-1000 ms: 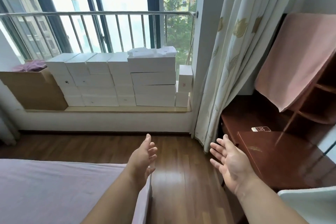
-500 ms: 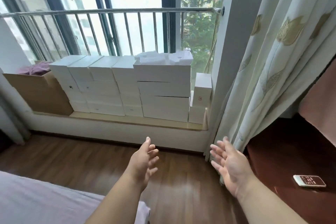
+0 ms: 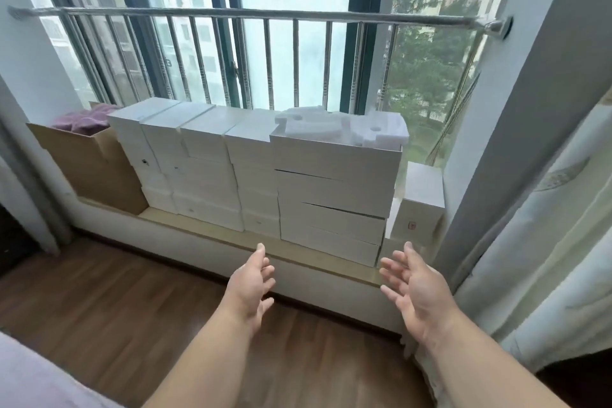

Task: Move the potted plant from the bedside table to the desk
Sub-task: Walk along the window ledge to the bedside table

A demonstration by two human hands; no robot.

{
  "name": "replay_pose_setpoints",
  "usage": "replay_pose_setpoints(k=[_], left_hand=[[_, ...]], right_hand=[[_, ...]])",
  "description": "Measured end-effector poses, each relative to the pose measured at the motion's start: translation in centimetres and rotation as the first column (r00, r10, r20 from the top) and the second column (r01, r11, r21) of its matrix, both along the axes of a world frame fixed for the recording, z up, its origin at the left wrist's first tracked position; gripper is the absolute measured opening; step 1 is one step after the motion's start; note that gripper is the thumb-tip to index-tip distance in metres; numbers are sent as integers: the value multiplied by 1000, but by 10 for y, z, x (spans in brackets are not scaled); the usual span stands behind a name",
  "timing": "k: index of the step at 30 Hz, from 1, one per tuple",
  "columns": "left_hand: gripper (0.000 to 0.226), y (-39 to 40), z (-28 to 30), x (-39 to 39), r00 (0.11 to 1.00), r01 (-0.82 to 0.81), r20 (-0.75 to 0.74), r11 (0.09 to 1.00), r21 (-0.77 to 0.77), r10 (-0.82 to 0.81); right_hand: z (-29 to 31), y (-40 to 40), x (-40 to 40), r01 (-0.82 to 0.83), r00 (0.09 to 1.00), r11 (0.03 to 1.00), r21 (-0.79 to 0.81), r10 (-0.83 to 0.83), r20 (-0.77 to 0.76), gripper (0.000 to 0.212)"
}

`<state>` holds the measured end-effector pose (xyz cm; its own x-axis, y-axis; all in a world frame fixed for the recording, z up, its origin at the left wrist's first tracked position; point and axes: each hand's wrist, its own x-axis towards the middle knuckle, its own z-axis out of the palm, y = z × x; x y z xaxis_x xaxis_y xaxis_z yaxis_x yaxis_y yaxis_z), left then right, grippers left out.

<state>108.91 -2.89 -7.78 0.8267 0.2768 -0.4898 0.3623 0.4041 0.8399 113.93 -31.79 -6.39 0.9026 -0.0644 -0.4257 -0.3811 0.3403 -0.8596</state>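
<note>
Both hands, left hand (image 3: 253, 285) and right hand (image 3: 415, 288), reach forward empty with fingers spread toward the window ledge (image 3: 212, 235); no potted plant, bedside table or desk shows.

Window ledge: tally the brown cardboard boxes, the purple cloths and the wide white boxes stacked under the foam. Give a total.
Brown cardboard box: 1
Purple cloth, lying in that box: 1
Wide white boxes stacked under the foam: 4
Total: 6
</note>
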Motion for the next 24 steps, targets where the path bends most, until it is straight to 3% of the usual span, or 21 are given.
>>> replay_pose_setpoints(k=[8, 13, 17, 24], left_hand=[[66, 60, -23, 130, 996, -35, -79, 999, 18, 37], [89, 108, -23, 182, 990, -131, -57, 991, -31, 129], [97, 147, -21, 212, 976, -217, -12, 973, -79, 217], [83, 205, -21, 233, 859, -512, -37, 858, -42, 511]], right_hand=[[1, 53, 128, -34, 999, 998, -53, 33, -10, 47], [6, 100, 199, -116, 993, 991, -61, 116, 1, 45], [-1, 153, 258, -240, 970, 968, -72, 242, 16, 45], [-9, 269, 346, -537, 842, 840, -79, 540, 20, 44]])
